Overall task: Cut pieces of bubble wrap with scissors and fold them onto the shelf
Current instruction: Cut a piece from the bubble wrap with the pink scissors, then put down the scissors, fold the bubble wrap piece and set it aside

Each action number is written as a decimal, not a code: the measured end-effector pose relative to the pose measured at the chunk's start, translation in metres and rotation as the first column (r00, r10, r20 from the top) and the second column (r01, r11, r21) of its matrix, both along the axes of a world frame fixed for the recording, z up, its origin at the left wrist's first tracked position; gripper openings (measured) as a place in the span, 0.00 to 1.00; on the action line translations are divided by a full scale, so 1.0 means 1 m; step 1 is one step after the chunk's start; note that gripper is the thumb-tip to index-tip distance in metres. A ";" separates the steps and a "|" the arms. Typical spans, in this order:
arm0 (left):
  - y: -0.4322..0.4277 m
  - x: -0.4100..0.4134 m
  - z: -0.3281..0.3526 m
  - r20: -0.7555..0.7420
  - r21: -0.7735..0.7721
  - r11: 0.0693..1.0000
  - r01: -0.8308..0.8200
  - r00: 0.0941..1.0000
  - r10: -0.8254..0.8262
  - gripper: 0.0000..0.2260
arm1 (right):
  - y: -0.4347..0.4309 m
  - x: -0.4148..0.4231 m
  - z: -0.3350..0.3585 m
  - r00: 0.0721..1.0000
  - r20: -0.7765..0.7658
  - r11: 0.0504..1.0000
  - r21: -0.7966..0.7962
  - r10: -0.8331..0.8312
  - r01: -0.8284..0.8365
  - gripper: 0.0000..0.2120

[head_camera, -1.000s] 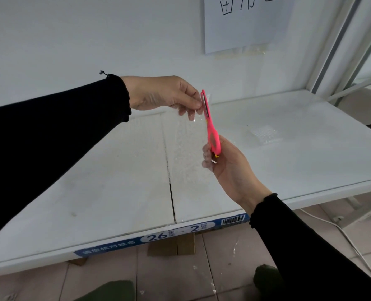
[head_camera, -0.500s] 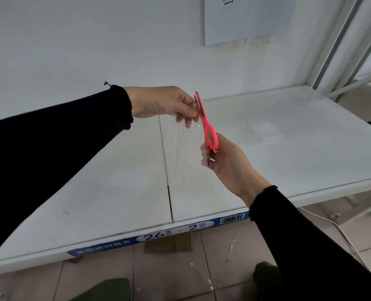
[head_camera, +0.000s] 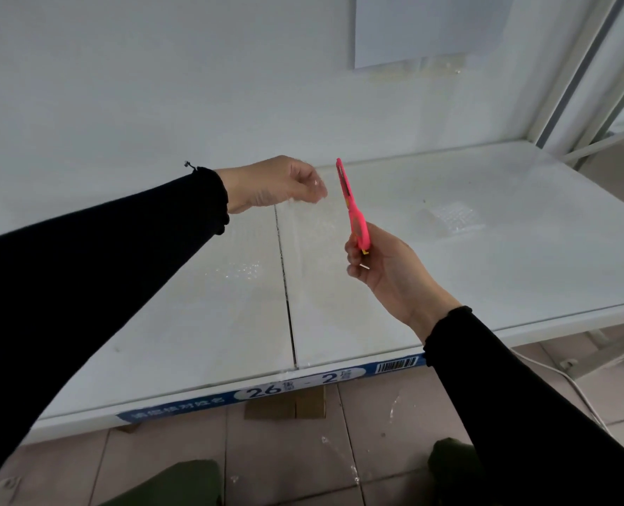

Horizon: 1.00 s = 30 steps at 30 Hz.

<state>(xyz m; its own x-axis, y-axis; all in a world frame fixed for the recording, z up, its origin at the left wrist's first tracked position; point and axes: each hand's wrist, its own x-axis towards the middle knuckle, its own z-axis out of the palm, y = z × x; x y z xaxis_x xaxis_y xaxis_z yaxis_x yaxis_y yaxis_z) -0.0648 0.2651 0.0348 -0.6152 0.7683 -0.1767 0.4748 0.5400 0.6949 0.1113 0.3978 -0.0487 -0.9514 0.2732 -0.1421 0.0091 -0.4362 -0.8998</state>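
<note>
The only camera, worn on the person's head, looks forward and down at the white shelf (head_camera: 485,279), close enough that the left hand (head_camera: 274,184) and right hand (head_camera: 387,275) sit mid-frame. The wall (head_camera: 157,85) fills the top of the wide view, and floor tiles (head_camera: 284,461) fill the bottom edge.

Bubble wrap piece (head_camera: 452,218) on shelf (head_camera: 522,279)

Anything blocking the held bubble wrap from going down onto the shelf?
Nothing visible. The clear bubble wrap sheet pinched by the left hand hangs above the white shelf; a folded bubble wrap piece lies farther right, apart.
</note>
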 end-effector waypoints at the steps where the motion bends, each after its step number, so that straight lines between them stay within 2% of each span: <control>1: 0.000 -0.001 -0.003 0.006 0.082 0.994 -0.068 0.998 0.067 0.09 | 0.000 0.000 0.001 0.999 -0.007 0.997 0.067 -0.033 0.034 0.07; 3: 0.000 0.004 -0.009 -0.017 0.253 0.947 -0.198 0.978 0.209 0.17 | 0.001 0.001 0.004 0.987 -0.059 0.950 0.268 -0.150 0.160 0.09; 5: 0.000 0.018 -0.012 -0.089 0.392 0.878 -0.274 0.939 0.333 0.22 | 0.003 0.003 0.007 0.953 -0.164 0.835 0.461 -0.253 0.301 0.10; 7: -0.002 0.040 -0.014 -0.098 0.534 0.787 -0.308 0.902 0.420 0.17 | 0.005 0.008 0.010 0.916 -0.259 0.690 0.602 -0.305 0.401 0.12; 8: -0.004 0.054 -0.013 -0.006 0.596 0.731 -0.332 0.909 0.417 0.12 | 0.005 0.011 0.010 0.904 -0.288 0.600 0.678 -0.314 0.425 0.12; 10: -0.010 0.081 -0.017 0.204 0.621 0.673 -0.403 0.911 0.358 0.12 | 0.003 0.017 0.008 0.903 -0.325 0.385 0.824 -0.282 0.417 0.12; 12: -0.020 0.101 -0.033 0.271 0.601 0.657 -0.456 0.889 0.369 0.09 | -0.006 0.022 0.003 0.923 -0.318 0.188 0.914 -0.216 0.359 0.12; 14: -0.031 0.114 -0.055 0.350 0.595 0.599 -0.536 0.844 0.408 0.03 | -0.016 0.025 -0.004 0.958 -0.232 0.081 0.965 -0.167 0.248 0.11; 18: -0.052 0.119 -0.097 0.487 0.463 0.538 -0.705 0.709 0.510 0.05 | -0.036 0.027 -0.024 0.994 -0.062 0.007 0.998 -0.093 0.063 0.10; 23: -0.058 0.106 -0.125 0.421 0.389 0.542 -0.745 0.667 0.614 0.11 | -0.049 0.026 -0.052 0.998 0.001 -0.083 0.997 -0.064 -0.006 0.13; 25: -0.058 0.100 -0.131 0.253 0.352 0.609 -0.711 0.698 0.670 0.12 | -0.052 0.025 -0.058 0.997 -0.001 -0.103 0.995 -0.073 -0.007 0.13; 28: -0.061 0.091 -0.137 -0.104 0.218 0.732 -0.645 0.730 0.675 0.14 | -0.050 0.024 -0.062 0.995 -0.027 -0.101 0.995 -0.095 0.017 0.13; 30: -0.062 0.087 -0.141 -0.270 0.117 0.767 -0.631 0.723 0.636 0.19 | -0.047 0.024 -0.062 0.995 0.003 -0.044 0.999 -0.102 -0.008 0.13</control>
